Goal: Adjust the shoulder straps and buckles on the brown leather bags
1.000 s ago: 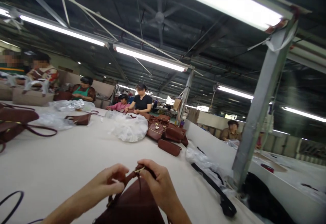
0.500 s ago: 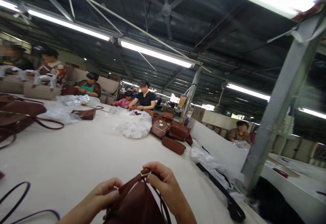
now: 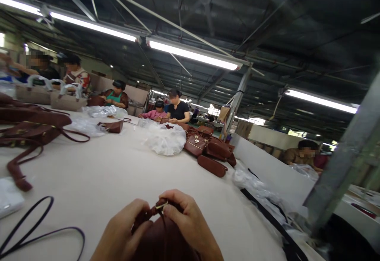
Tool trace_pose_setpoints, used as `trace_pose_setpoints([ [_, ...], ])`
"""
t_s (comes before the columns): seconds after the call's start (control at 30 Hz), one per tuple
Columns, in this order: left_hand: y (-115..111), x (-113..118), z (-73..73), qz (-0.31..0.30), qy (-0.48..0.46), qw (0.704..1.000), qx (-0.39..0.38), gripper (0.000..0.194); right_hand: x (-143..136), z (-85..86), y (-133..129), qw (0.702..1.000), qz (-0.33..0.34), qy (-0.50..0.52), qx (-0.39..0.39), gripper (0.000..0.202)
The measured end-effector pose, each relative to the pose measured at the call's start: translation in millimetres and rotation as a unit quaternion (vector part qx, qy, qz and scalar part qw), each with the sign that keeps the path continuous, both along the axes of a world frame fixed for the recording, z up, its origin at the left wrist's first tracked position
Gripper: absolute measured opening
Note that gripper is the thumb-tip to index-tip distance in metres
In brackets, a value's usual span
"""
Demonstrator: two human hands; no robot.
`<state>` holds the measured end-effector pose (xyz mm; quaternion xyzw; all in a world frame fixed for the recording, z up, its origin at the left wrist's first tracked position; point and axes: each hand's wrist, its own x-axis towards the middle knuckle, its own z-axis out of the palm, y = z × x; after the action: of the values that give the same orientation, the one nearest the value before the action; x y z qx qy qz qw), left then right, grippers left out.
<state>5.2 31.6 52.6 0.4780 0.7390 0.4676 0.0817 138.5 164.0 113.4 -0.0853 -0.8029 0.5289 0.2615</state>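
A brown bag (image 3: 162, 241) is held at the near edge of the table (image 3: 118, 174), between both hands, with its top raised toward the camera. A small metal ring (image 3: 162, 205) sits at the top of the bag, where a strap end (image 3: 148, 213) meets it.

The right hand (image 3: 190, 223) is closed over the bag's top, with thumb and forefinger pinched on the ring; this grip appears to steady the fitting. The left hand (image 3: 124, 231) is curled around the strap end just beside the ring, fingers clenched on it. The two hands nearly touch, so that the ring is kept fixed between them.

A thin dark strap (image 3: 35, 229) lies looped on the table toward the near left corner, apart from the bag. Finished brown bags (image 3: 32, 128) are laid along the left edge, straps trailing inward. A white plastic heap (image 3: 166, 140) lies mid-table, and a pile of bags (image 3: 208, 150) lies just beside it toward the right edge. More plastic wrap (image 3: 255, 185) is bunched along the right edge.

Other people (image 3: 177, 110) are seated at the far edge, each with work before them.
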Motion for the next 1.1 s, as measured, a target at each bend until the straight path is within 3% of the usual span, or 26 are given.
trace_pose_setpoints([
  [0.13,-3,-6,3.7,-0.049,-0.03,0.998,-0.001,0.01,4,3.3,0,0.999,-0.003,-0.015,0.046,0.025],
  [0.27,-9,-12,11.3,-0.141,-0.071,0.986,0.052,0.017,10,7.6,-1,0.997,0.035,-0.033,0.059,0.03],
  [0.37,-11,-11,13.8,-0.182,-0.133,0.974,0.024,0.019,13,9.9,-5,0.995,0.048,-0.054,0.076,0.031],
  [0.57,-11,-1,10.1,-0.123,-0.022,0.992,0.024,0.014,17,11.4,-14,0.975,0.018,-0.08,0.205,0.037],
  [0.63,-9,1,2.8,-0.111,0.046,0.992,0.038,0.023,17,9.5,-17,0.961,0.007,-0.091,0.262,0.041],
  [0.73,-7,-1,-12.6,-0.042,0.132,0.988,0.07,0.026,15,4.5,-22,0.935,-0.008,-0.087,0.344,0.042],
  [0.87,-6,-5,-23.4,0.009,0.165,0.978,0.126,0.028,9,-4.6,-29,0.94,-0.035,-0.1,0.323,0.029],
  [0.97,-7,-4,-20.6,-0.008,0.143,0.981,0.129,0.024,1,-12.6,-29,0.948,-0.078,-0.112,0.288,0.025],
  [1.1,-7,-2,-15.6,-0.039,0.047,0.992,0.115,0.019,-5,-20.9,-25,0.951,-0.064,-0.065,0.296,0.027],
])
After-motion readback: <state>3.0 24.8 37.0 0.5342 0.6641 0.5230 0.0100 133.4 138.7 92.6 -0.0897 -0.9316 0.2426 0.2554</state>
